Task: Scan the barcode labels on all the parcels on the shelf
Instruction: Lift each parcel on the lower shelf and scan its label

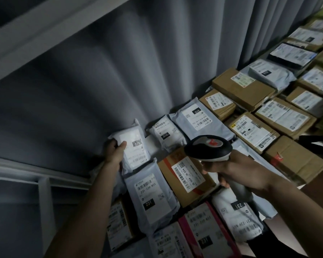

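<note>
Hanging behind everything, a pleated grey curtain (pixel 93 86) fills the back of the view, with a pale metal shelf beam (pixel 45 28) crossing above it. Below, the white shelf surface (pixel 153 146) carries a crowded spread of parcels running away to the right: brown cardboard boxes with white printed labels (pixel 285 116) and pale grey plastic mailer bags (pixel 199 118), packed touching or overlapping one another.

Near the front lies a brown cardboard box with orange tape and a white label reading "J6-S04" (pixel 185 174), and just beside it, to the left, a grey mailer bag labelled "231 239 K01" (pixel 151 194).

At the back edge against the curtain stands a small white plastic mailer bag with a black "010" tag (pixel 132 146), tilted up with its label facing the camera. The left hand (pixel 114 151) grips its left edge, fingers curled behind the bag and thumb pressed on the front.

The right hand (pixel 237 170) is wrapped tight around the handle of a black-and-white handheld barcode scanner with a red mark on top (pixel 209 146), whose head sits above the "J6-S04" box and points left toward the held bag.
</note>
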